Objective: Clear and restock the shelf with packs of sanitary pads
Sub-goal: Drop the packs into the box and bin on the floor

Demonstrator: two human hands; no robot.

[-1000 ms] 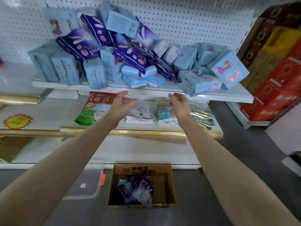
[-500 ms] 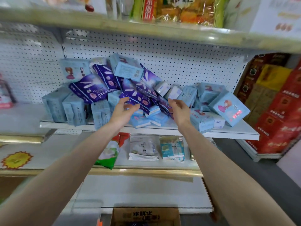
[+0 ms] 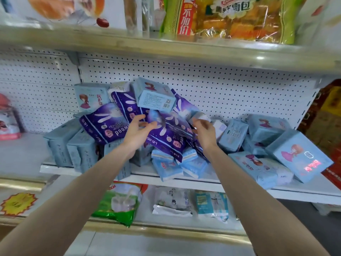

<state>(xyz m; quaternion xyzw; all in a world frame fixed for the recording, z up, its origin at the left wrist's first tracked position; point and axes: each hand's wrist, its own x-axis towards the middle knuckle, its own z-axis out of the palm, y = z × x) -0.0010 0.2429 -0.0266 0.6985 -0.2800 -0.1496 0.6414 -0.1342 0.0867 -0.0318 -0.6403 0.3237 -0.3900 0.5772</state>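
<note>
A jumbled pile of sanitary pad packs lies on the white shelf point(image 3: 304, 193). Purple packs point(image 3: 105, 124) lean in the middle, with a light blue box point(image 3: 155, 97) on top of them. More light blue boxes point(image 3: 299, 156) lie at the right, grey-blue packs point(image 3: 62, 143) stand at the left, and small blue packs point(image 3: 166, 167) sit at the front. My left hand point(image 3: 137, 133) has its fingers spread against the left side of the central purple pack point(image 3: 166, 133). My right hand point(image 3: 203, 132) is at that pack's right side with fingers loosely curled; no firm grip shows.
A pegboard wall backs the shelf. The shelf above carries bread bags point(image 3: 230, 17). The lower shelf holds a green bag point(image 3: 120, 202) and white and teal packets point(image 3: 173, 202). Red cartons point(image 3: 328, 126) are stacked at the right. A pink item point(image 3: 7, 121) stands far left.
Both hands rose from below the shelf edge into the pile, reaching either side of the central purple pack. The view tilted up, and the cardboard box on the floor left the frame.
</note>
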